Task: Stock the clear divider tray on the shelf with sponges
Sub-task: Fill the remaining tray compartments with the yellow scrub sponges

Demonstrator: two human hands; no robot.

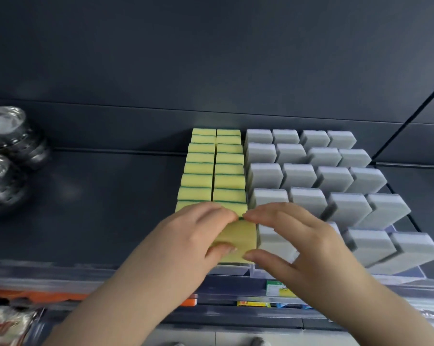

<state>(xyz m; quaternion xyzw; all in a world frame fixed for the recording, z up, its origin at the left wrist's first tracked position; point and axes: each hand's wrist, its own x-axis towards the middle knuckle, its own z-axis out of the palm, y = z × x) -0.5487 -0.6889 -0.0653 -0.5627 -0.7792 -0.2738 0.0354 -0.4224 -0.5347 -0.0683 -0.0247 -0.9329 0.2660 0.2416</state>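
My left hand (193,233) and right hand (293,236) pinch a yellow sponge (238,242) at the divider tray (236,270) front edge; next, seat it upright.

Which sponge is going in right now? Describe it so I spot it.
On the dark shelf, find the clear plastic divider tray holding yellow sponges and grey sponges. At the front of the yellow rows sits the yellow rectangular foam sponge. Unlike the ones behind, it shows its broad face and is pinched by the left hand and right hand.
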